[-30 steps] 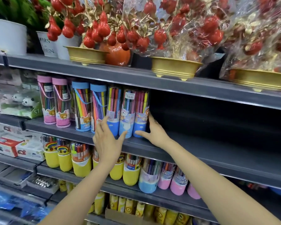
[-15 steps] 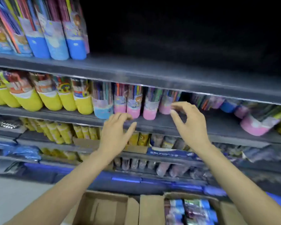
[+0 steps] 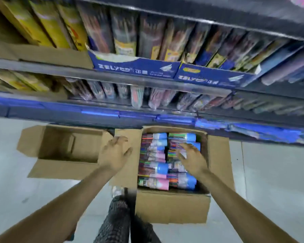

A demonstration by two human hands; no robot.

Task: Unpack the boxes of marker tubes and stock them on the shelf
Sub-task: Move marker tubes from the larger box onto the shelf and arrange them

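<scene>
An open cardboard box (image 3: pixel 172 206) stands on the floor in front of me, packed with several marker tubes (image 3: pixel 154 167) lying on their sides, with blue and pink caps. My right hand (image 3: pixel 191 156) hovers open over the tubes on the box's right side, fingers spread, holding nothing. My left hand (image 3: pixel 115 153) is open above the box's left flap, just left of the tubes, and holds nothing. The picture is blurred by motion.
A second cardboard box (image 3: pixel 67 148) with nothing visible inside lies open to the left. The lower shelves (image 3: pixel 112 76) above hold yellow and dark packets and blue display trays (image 3: pixel 135 67). Grey floor (image 3: pixel 270 181) lies on both sides. My legs (image 3: pixel 119 220) are below the box.
My view has dropped from the marker shelves to the floor. Both hands came away from the shelf and down to the box of tubes.
</scene>
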